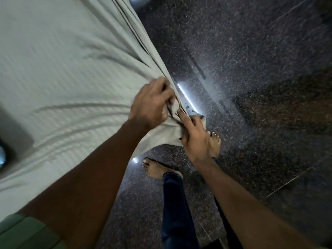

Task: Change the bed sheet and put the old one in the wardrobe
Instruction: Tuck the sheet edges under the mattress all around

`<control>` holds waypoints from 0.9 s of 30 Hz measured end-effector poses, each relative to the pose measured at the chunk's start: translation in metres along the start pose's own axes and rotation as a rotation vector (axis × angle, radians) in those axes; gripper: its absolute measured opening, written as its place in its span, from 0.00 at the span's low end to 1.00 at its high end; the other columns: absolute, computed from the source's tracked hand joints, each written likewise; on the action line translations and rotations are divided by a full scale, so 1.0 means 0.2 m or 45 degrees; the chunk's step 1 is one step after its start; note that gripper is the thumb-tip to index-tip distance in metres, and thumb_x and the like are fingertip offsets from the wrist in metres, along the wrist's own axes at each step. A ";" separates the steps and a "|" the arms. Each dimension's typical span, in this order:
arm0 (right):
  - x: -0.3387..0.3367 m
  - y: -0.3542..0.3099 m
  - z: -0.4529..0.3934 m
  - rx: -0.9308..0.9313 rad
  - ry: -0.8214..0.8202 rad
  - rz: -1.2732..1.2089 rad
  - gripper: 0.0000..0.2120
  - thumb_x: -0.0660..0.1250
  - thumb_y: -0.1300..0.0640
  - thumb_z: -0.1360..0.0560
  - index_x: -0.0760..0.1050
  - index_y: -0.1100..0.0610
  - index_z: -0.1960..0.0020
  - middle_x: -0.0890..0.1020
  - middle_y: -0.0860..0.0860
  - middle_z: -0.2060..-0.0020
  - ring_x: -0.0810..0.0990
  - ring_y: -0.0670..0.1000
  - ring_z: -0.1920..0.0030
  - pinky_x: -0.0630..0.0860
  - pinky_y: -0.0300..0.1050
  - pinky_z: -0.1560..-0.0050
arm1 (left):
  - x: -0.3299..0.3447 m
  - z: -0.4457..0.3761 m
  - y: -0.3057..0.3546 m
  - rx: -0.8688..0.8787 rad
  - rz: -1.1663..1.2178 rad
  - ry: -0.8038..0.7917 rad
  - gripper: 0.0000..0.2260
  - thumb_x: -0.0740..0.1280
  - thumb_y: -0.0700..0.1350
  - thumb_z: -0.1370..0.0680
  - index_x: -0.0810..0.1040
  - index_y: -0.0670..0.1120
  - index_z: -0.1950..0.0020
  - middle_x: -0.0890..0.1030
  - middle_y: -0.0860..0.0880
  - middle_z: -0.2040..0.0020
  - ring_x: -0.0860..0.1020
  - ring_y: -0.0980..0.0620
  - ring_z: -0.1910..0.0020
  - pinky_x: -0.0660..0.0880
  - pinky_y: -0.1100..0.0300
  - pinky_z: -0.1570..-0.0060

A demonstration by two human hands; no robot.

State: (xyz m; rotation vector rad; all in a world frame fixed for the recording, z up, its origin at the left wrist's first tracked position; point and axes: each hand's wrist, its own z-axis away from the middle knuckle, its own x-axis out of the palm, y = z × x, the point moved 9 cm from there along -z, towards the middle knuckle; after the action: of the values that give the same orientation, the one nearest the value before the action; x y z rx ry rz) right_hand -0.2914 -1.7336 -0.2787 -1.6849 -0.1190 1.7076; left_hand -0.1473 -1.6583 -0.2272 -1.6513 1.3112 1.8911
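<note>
The pale bed sheet [53, 69] is spread from nine o'clock toward the centre, drawn into creases that run to one corner. That corner is gathered in the left hand [150, 105], fingers curled into the cloth, and pinched just beside it at four o'clock by the right hand [195, 137]. The fabric is judged light, soft and limp, best taken at bunched corners or hems. Dark speckled floor [251, 51] is seen at three o'clock
</note>
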 end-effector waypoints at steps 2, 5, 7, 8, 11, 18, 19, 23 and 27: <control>0.06 0.00 -0.05 0.132 -0.022 0.084 0.23 0.63 0.57 0.22 0.73 0.47 0.27 0.78 0.57 0.47 0.81 0.62 0.59 0.78 0.55 0.63 | 0.09 0.06 0.04 0.194 -0.101 -0.173 0.15 0.63 0.42 0.31 0.82 0.49 0.47 0.78 0.46 0.41 0.76 0.43 0.41 0.72 0.49 0.47; 0.15 0.02 -0.04 0.307 -0.104 0.161 0.24 0.62 0.54 0.19 0.67 0.45 0.24 0.82 0.59 0.51 0.83 0.63 0.55 0.77 0.55 0.58 | 0.17 0.12 0.03 0.242 -0.303 -0.341 0.19 0.63 0.49 0.26 0.80 0.52 0.35 0.75 0.46 0.32 0.72 0.44 0.31 0.69 0.48 0.37; 0.20 0.03 0.04 0.336 -0.119 0.056 0.27 0.61 0.51 0.18 0.61 0.42 0.20 0.82 0.58 0.49 0.82 0.62 0.52 0.75 0.52 0.57 | 0.19 0.13 0.04 0.279 -0.449 -0.414 0.18 0.60 0.54 0.21 0.78 0.55 0.32 0.73 0.46 0.29 0.69 0.44 0.29 0.67 0.47 0.35; 0.23 0.04 0.08 0.349 -0.127 -0.028 0.29 0.61 0.50 0.18 0.57 0.42 0.19 0.81 0.57 0.47 0.81 0.61 0.50 0.75 0.52 0.55 | 0.19 0.11 0.05 0.292 -0.517 -0.430 0.18 0.57 0.56 0.19 0.78 0.55 0.33 0.72 0.46 0.29 0.69 0.44 0.29 0.66 0.46 0.34; 0.30 0.12 0.13 0.417 -0.126 -0.106 0.28 0.62 0.52 0.17 0.60 0.44 0.19 0.79 0.58 0.44 0.80 0.62 0.48 0.77 0.54 0.51 | 0.20 0.02 0.06 0.288 -0.694 -0.432 0.18 0.54 0.58 0.17 0.80 0.55 0.38 0.71 0.46 0.30 0.69 0.44 0.31 0.65 0.44 0.32; 0.47 0.18 0.02 0.804 -0.063 -0.204 0.17 0.63 0.54 0.22 0.78 0.51 0.34 0.84 0.60 0.49 0.81 0.65 0.46 0.78 0.57 0.46 | 0.19 -0.04 0.01 0.288 -0.734 -0.327 0.21 0.53 0.60 0.17 0.83 0.54 0.40 0.75 0.46 0.36 0.71 0.43 0.36 0.66 0.45 0.37; 0.48 0.20 0.00 0.918 -0.019 -0.235 0.15 0.63 0.53 0.22 0.80 0.51 0.37 0.84 0.60 0.48 0.81 0.65 0.45 0.77 0.56 0.45 | 0.17 -0.04 -0.01 0.254 -0.678 -0.281 0.20 0.56 0.61 0.17 0.84 0.55 0.40 0.77 0.48 0.38 0.73 0.43 0.37 0.67 0.46 0.38; 0.66 0.31 0.04 1.327 0.174 -0.601 0.14 0.65 0.50 0.23 0.83 0.51 0.42 0.86 0.57 0.48 0.83 0.64 0.45 0.80 0.54 0.44 | 0.13 0.02 0.04 0.414 -0.390 -0.131 0.11 0.66 0.51 0.23 0.85 0.54 0.45 0.82 0.51 0.43 0.78 0.43 0.42 0.69 0.48 0.43; 0.65 0.38 0.23 1.454 0.392 -0.703 0.13 0.66 0.50 0.24 0.83 0.51 0.43 0.82 0.53 0.47 0.80 0.60 0.43 0.78 0.58 0.41 | 0.27 0.16 0.13 0.644 -0.459 -0.409 0.16 0.61 0.54 0.22 0.83 0.55 0.39 0.78 0.51 0.35 0.73 0.45 0.35 0.66 0.47 0.38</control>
State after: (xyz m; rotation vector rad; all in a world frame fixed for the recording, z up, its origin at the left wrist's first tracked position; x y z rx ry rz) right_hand -0.3501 -1.6997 -0.4220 -0.8770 0.4253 0.7786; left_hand -0.2016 -1.6636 -0.2677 -1.1727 1.1419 1.3927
